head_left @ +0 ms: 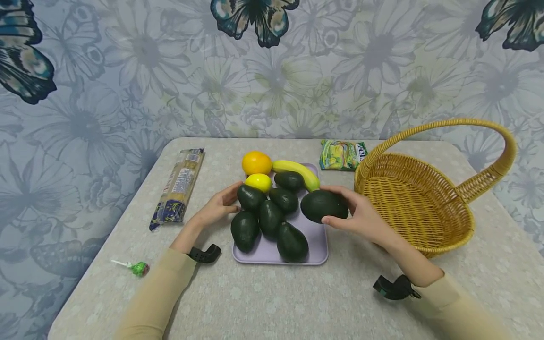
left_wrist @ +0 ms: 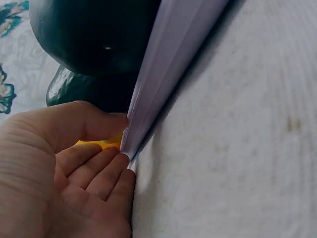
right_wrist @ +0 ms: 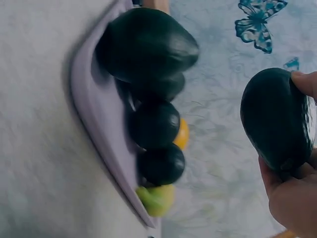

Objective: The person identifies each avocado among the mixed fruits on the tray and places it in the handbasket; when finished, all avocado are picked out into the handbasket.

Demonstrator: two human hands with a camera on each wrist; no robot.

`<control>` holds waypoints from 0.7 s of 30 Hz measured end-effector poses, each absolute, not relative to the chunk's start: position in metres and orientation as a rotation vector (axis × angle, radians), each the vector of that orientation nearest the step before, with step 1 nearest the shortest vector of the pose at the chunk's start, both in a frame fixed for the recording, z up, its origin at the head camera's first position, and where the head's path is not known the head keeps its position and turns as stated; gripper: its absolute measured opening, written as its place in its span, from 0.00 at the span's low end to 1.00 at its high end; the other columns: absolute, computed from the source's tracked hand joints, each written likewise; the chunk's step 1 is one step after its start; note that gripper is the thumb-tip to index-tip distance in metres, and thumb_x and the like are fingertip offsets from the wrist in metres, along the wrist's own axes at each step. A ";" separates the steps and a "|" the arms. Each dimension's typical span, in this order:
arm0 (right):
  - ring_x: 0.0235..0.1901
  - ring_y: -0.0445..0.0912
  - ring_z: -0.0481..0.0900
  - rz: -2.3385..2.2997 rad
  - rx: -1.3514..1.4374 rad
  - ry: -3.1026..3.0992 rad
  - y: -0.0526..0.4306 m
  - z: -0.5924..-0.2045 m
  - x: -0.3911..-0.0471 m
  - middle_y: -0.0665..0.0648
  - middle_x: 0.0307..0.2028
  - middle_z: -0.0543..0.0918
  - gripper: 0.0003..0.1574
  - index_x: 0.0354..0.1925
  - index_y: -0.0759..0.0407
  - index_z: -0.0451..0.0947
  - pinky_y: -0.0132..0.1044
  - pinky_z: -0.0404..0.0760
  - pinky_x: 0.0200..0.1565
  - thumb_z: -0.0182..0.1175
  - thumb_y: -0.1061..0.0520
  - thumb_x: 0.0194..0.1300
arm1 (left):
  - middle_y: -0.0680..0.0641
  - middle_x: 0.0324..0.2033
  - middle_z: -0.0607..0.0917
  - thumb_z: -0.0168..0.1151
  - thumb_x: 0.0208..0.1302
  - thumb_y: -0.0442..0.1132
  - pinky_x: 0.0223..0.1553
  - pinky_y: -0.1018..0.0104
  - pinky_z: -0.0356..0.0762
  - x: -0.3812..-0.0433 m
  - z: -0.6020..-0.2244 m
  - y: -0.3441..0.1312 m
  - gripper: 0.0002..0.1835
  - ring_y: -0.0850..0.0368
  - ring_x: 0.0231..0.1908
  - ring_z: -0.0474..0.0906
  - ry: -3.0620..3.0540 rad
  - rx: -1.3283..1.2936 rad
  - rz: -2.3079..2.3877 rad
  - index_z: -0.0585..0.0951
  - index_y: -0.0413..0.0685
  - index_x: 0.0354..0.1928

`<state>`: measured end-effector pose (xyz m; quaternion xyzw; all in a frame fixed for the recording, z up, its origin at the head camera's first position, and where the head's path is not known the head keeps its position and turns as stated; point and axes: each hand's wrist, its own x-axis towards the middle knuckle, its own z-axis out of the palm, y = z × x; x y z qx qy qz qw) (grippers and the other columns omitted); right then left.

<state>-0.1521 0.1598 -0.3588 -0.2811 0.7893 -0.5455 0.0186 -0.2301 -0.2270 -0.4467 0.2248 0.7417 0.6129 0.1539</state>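
A lilac tray holds several dark green avocados, a yellow lemon and a yellow banana. An orange is at its far left corner. My right hand grips one avocado above the tray's right side, thumb on the near side and fingers behind. In the right wrist view that avocado is clear of the others. Beside the tray's left edge is my left hand; in the left wrist view its thumb and loosely bent fingers touch the tray wall.
A yellow wicker basket with a tall handle stands at the right. Behind the tray lies a green snack packet. A pasta pack lies at the left, with a green-wrapped lollipop nearer me. A patterned wall rises behind the table.
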 end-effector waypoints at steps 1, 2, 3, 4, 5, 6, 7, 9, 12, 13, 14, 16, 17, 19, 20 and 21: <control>0.53 0.45 0.74 -1.699 -0.887 2.451 0.164 -0.354 -0.150 0.57 0.58 0.74 0.37 0.62 0.61 0.69 0.31 0.75 0.51 0.69 0.64 0.54 | 0.38 0.71 0.53 0.52 0.60 0.20 0.67 0.51 0.52 -0.230 -0.446 -0.227 0.40 0.43 0.69 0.49 2.125 0.644 1.756 0.49 0.35 0.72; 0.52 0.44 0.74 -1.703 -0.887 2.455 0.169 -0.349 -0.149 0.57 0.58 0.74 0.38 0.62 0.60 0.69 0.29 0.75 0.50 0.69 0.65 0.53 | 0.38 0.71 0.53 0.52 0.60 0.20 0.67 0.51 0.52 -0.230 -0.446 -0.227 0.40 0.43 0.69 0.48 2.126 0.646 1.755 0.49 0.35 0.72; 0.51 0.44 0.75 -1.703 -0.897 2.465 0.174 -0.346 -0.147 0.57 0.58 0.74 0.38 0.63 0.60 0.69 0.29 0.76 0.49 0.68 0.66 0.53 | 0.38 0.71 0.53 0.52 0.60 0.20 0.67 0.51 0.51 -0.230 -0.446 -0.227 0.40 0.43 0.69 0.49 2.128 0.645 1.752 0.49 0.35 0.72; 0.51 0.43 0.75 -1.706 -0.903 2.473 0.179 -0.342 -0.146 0.57 0.58 0.73 0.39 0.63 0.60 0.68 0.28 0.76 0.48 0.68 0.68 0.53 | 0.38 0.71 0.53 0.52 0.60 0.20 0.67 0.51 0.51 -0.230 -0.445 -0.226 0.40 0.43 0.69 0.49 2.132 0.642 1.750 0.49 0.35 0.72; 0.50 0.43 0.75 -1.707 -0.905 2.487 0.185 -0.339 -0.144 0.57 0.58 0.74 0.39 0.63 0.61 0.68 0.28 0.77 0.47 0.68 0.69 0.53 | 0.38 0.71 0.53 0.52 0.60 0.20 0.67 0.52 0.51 -0.230 -0.445 -0.226 0.40 0.43 0.69 0.49 2.135 0.640 1.746 0.49 0.35 0.72; 0.50 0.42 0.75 -1.707 -0.906 2.501 0.192 -0.337 -0.143 0.56 0.58 0.73 0.39 0.63 0.61 0.68 0.28 0.76 0.47 0.67 0.70 0.52 | 0.39 0.71 0.53 0.52 0.60 0.20 0.67 0.52 0.51 -0.230 -0.445 -0.226 0.40 0.44 0.69 0.49 2.136 0.638 1.745 0.49 0.35 0.72; 0.50 0.42 0.75 -1.705 -0.903 2.521 0.200 -0.334 -0.141 0.56 0.57 0.74 0.40 0.63 0.62 0.68 0.27 0.76 0.48 0.67 0.71 0.52 | 0.39 0.71 0.53 0.53 0.60 0.21 0.68 0.52 0.50 -0.230 -0.444 -0.225 0.40 0.44 0.69 0.49 2.139 0.638 1.739 0.49 0.35 0.72; 0.49 0.42 0.76 -1.697 -0.890 2.565 0.217 -0.331 -0.138 0.54 0.57 0.74 0.40 0.63 0.63 0.68 0.26 0.77 0.46 0.66 0.72 0.52 | 0.39 0.71 0.53 0.53 0.60 0.21 0.68 0.53 0.50 -0.231 -0.444 -0.224 0.40 0.44 0.69 0.49 2.141 0.639 1.734 0.49 0.35 0.72; 0.50 0.41 0.75 -1.708 -0.822 2.615 0.245 -0.329 -0.135 0.51 0.57 0.74 0.40 0.63 0.64 0.67 0.25 0.77 0.45 0.64 0.74 0.52 | 0.39 0.71 0.53 0.53 0.60 0.21 0.67 0.52 0.51 -0.232 -0.443 -0.224 0.39 0.43 0.69 0.49 2.143 0.645 1.732 0.49 0.36 0.72; 0.50 0.41 0.75 -1.712 -0.786 2.631 0.254 -0.329 -0.135 0.51 0.58 0.73 0.39 0.64 0.63 0.67 0.24 0.77 0.45 0.64 0.75 0.53 | 0.39 0.71 0.52 0.53 0.60 0.21 0.67 0.52 0.51 -0.233 -0.442 -0.224 0.39 0.43 0.69 0.49 2.143 0.648 1.734 0.49 0.36 0.72; 0.51 0.40 0.75 -1.720 -0.748 2.638 0.262 -0.330 -0.135 0.51 0.59 0.72 0.39 0.64 0.63 0.66 0.24 0.77 0.45 0.63 0.75 0.54 | 0.38 0.71 0.52 0.53 0.60 0.21 0.67 0.52 0.51 -0.233 -0.442 -0.224 0.39 0.43 0.69 0.49 2.145 0.657 1.734 0.49 0.35 0.72; 0.52 0.39 0.74 -1.717 -0.654 2.655 0.277 -0.334 -0.136 0.52 0.59 0.72 0.38 0.64 0.62 0.66 0.23 0.77 0.45 0.62 0.74 0.56 | 0.37 0.71 0.52 0.53 0.59 0.20 0.67 0.51 0.52 -0.234 -0.441 -0.224 0.39 0.41 0.69 0.49 2.145 0.679 1.736 0.49 0.34 0.72; 0.52 0.39 0.74 -1.701 -0.625 2.660 0.284 -0.337 -0.137 0.51 0.58 0.72 0.38 0.65 0.62 0.66 0.23 0.76 0.46 0.62 0.73 0.57 | 0.36 0.70 0.52 0.53 0.59 0.20 0.67 0.50 0.52 -0.234 -0.441 -0.224 0.39 0.41 0.69 0.49 2.147 0.689 1.736 0.49 0.33 0.71; 0.49 0.38 0.75 -1.633 -0.549 2.682 0.294 -0.344 -0.137 0.49 0.56 0.72 0.36 0.65 0.60 0.66 0.23 0.77 0.44 0.62 0.70 0.58 | 0.35 0.70 0.52 0.53 0.59 0.20 0.67 0.50 0.50 -0.233 -0.441 -0.225 0.39 0.40 0.69 0.49 2.149 0.703 1.736 0.49 0.32 0.71; 0.48 0.38 0.76 -1.580 -0.530 2.693 0.299 -0.348 -0.137 0.48 0.55 0.72 0.36 0.65 0.59 0.66 0.24 0.77 0.43 0.63 0.68 0.59 | 0.34 0.70 0.52 0.53 0.59 0.20 0.67 0.49 0.51 -0.232 -0.441 -0.224 0.39 0.39 0.69 0.49 2.149 0.709 1.731 0.49 0.31 0.71; 0.46 0.37 0.76 -1.522 -0.516 2.704 0.303 -0.352 -0.136 0.46 0.54 0.73 0.36 0.65 0.59 0.66 0.24 0.77 0.42 0.63 0.66 0.59 | 0.34 0.70 0.52 0.53 0.59 0.20 0.66 0.49 0.52 -0.232 -0.442 -0.224 0.39 0.39 0.68 0.49 2.147 0.704 1.730 0.49 0.31 0.71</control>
